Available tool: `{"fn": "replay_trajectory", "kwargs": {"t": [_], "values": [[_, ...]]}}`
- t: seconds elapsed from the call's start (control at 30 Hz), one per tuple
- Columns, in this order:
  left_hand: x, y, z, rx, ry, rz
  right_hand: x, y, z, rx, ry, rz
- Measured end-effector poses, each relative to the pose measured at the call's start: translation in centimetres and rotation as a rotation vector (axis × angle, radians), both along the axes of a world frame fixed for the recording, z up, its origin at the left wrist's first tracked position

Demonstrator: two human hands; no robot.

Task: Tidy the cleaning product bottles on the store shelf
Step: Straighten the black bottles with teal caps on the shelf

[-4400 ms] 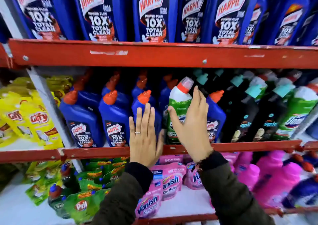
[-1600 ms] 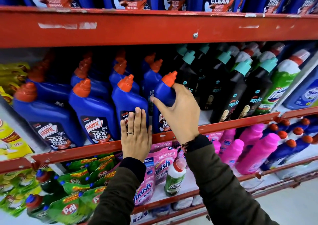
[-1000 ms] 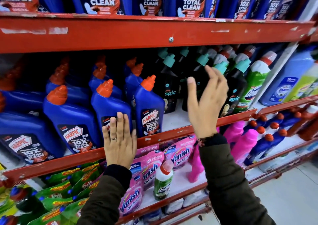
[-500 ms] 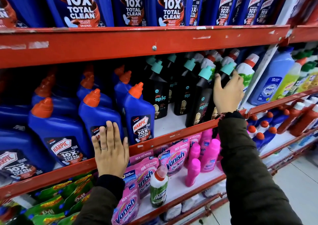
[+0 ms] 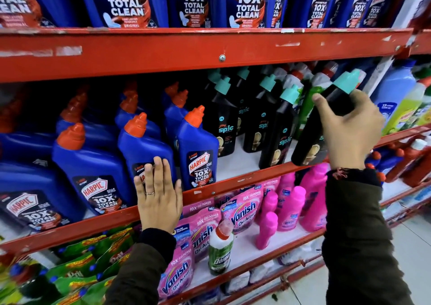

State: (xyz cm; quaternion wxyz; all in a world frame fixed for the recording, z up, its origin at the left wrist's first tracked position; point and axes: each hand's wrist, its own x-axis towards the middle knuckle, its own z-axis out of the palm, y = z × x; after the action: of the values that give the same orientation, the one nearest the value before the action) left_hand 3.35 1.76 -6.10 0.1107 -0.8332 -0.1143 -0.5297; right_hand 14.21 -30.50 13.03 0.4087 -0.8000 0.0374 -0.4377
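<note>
While my right hand (image 5: 349, 129) wraps the tilted black plastic bottle with teal cap (image 5: 326, 118) at right of frame, my left hand (image 5: 158, 202) lies flat, holding nothing, on a blue orange-capped bottle (image 5: 144, 150). Feels rigid, likely liquid-heavy, slick; grip the narrow neck.

Right of centre, a black Spic bottle (image 5: 326, 122) with a teal cap tilts hard to the right, its base at the red shelf edge (image 5: 245, 178). Beside it, more black teal-capped bottles (image 5: 277, 129) stand upright in rows. Left and centre, blue Harpic bottles (image 5: 144, 148) with orange caps line the shelf front, labels facing out.
</note>
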Motion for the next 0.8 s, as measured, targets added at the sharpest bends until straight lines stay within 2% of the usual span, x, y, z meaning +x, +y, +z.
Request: {"fn": "replay_trajectory", "kwargs": {"t": [0.13,0.4,0.53,0.8], "values": [[0.1,0.1,-0.2,-0.005,0.001,0.003,-3.6,1.3,0.8,-0.011,0.014,0.058],[0.0,0.1,-0.2,-0.009,-0.002,-0.008,-4.8,8.0,-0.3,0.153,0.049,0.312],[-0.1,0.0,0.0,0.003,0.003,0.005,-4.2,10.4,-1.5,0.076,0.099,0.354],[-0.2,-0.1,0.1,0.006,0.003,0.006,-3.1,12.0,-2.0,-0.069,0.119,0.277]]}}
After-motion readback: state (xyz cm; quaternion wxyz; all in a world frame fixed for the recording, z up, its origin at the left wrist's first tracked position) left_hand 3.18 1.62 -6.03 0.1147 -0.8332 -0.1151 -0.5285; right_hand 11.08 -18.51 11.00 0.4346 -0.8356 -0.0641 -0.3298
